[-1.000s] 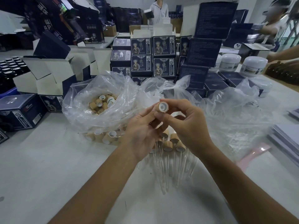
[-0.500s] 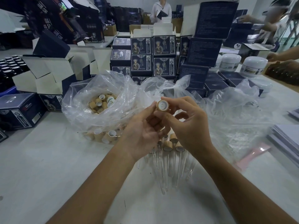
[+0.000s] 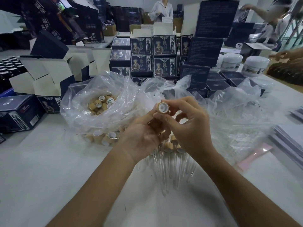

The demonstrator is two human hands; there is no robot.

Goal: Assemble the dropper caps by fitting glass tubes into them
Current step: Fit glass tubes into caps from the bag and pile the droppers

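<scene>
A tan dropper cap (image 3: 163, 108) with a white inner ring faces me at the middle of the view. My right hand (image 3: 188, 126) pinches it between thumb and fingers. My left hand (image 3: 146, 136) is just below and left of it, its fingertips touching the cap's lower side. Whether a glass tube is between the hands I cannot see. Beneath the hands lies a row of assembled droppers (image 3: 172, 154), tan caps away from me and clear glass tubes toward me.
A clear plastic bag (image 3: 82, 102) with several loose tan caps (image 3: 100, 104) sits left of the hands. Another crumpled clear bag (image 3: 237, 115) lies right. Dark printed boxes (image 3: 164, 54) stack behind, white jars (image 3: 255, 66) at the back right, paper stacks (image 3: 290, 141) at the right edge. Other people work beyond.
Both hands stay together around the cap; it has turned slightly in my fingers and its white opening shows more fully. The hands shifted very little.
</scene>
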